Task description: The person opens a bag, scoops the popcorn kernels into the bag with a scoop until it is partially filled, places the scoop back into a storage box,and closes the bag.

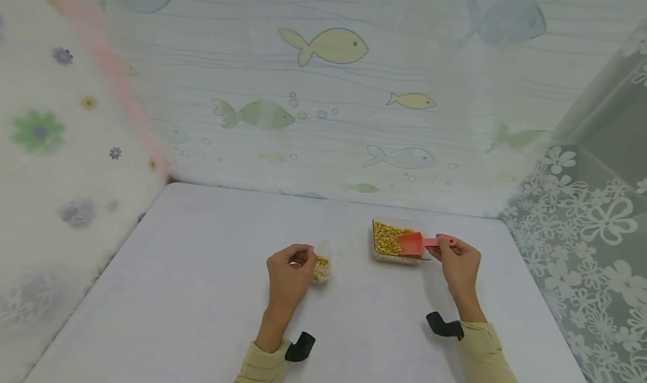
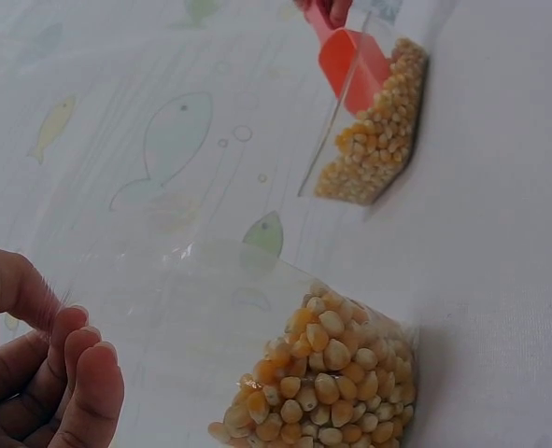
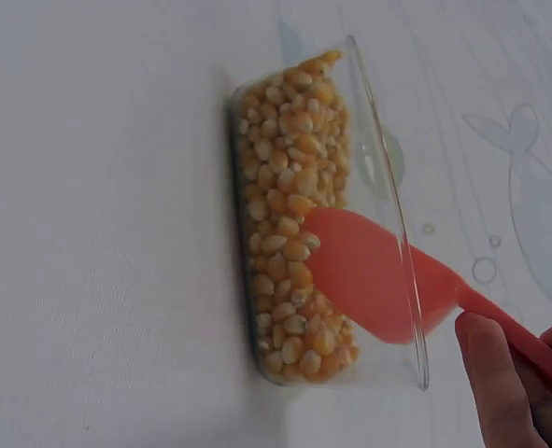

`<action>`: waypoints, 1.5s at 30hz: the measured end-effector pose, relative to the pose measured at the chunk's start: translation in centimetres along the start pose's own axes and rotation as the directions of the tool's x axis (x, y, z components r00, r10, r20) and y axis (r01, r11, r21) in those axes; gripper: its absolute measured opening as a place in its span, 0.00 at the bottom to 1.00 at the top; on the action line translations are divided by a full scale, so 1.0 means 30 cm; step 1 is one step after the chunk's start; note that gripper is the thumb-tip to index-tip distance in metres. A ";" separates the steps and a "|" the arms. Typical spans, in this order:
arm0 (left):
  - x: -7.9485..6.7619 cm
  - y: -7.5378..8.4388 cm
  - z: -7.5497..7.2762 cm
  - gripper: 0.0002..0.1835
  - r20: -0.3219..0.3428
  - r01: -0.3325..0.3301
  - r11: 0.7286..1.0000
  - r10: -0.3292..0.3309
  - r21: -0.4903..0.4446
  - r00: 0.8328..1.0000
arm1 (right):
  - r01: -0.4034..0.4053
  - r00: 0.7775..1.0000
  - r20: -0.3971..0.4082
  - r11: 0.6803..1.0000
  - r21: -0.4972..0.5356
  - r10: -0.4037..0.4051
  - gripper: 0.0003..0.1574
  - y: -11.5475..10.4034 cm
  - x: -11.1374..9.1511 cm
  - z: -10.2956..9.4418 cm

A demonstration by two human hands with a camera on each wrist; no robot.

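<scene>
A clear plastic bag (image 2: pixel 332 373) with corn kernels in its bottom stands on the table, and my left hand (image 1: pixel 290 273) pinches its upper edge between thumb and fingers. To the right sits a clear rectangular container (image 1: pixel 396 260), partly filled with yellow corn kernels (image 3: pixel 285 196). My right hand (image 1: pixel 459 262) grips the handle of a red scoop (image 1: pixel 411 244). In the right wrist view the scoop's bowl is inside the container, its front edge in among the kernels. Its handle slants out over the container's rim.
Both things stand on a white-covered table (image 1: pixel 202 293). A fish-patterned curtain (image 1: pixel 323 119) hangs behind it, a flowered cloth (image 1: pixel 76 164) at the left and a lacy flower-patterned curtain (image 1: pixel 581 248) at the right. A black curved piece (image 1: pixel 300 346) sticks out at the left wrist.
</scene>
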State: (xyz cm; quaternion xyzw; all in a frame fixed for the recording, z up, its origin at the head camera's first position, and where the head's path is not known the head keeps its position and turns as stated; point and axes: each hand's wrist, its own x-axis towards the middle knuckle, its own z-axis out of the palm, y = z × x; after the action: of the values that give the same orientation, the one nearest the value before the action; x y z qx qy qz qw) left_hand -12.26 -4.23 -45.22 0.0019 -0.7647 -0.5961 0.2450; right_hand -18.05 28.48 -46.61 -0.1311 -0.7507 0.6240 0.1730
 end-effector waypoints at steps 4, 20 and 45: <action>0.000 0.001 -0.002 0.05 0.005 0.005 1.000 -0.005 0.002 1.000 | -0.106 0.994 0.008 0.994 0.025 0.105 0.22 0.004 0.013 0.003; -0.001 -0.003 -0.004 0.05 0.001 0.015 1.000 -0.015 -0.002 1.000 | -0.308 0.951 0.091 0.914 0.264 0.294 0.18 -0.005 0.036 0.006; -0.002 -0.003 -0.001 0.04 0.006 0.010 1.000 -0.010 0.008 1.000 | -0.487 0.873 0.244 0.783 0.388 0.422 0.12 -0.013 0.033 0.011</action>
State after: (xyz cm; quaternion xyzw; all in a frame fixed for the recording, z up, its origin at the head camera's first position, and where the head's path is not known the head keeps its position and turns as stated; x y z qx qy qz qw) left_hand -12.21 -4.26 -45.32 0.0050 -0.7678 -0.5942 0.2395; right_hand -19.07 28.53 -46.20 -0.2209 -0.5474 0.8071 -0.0121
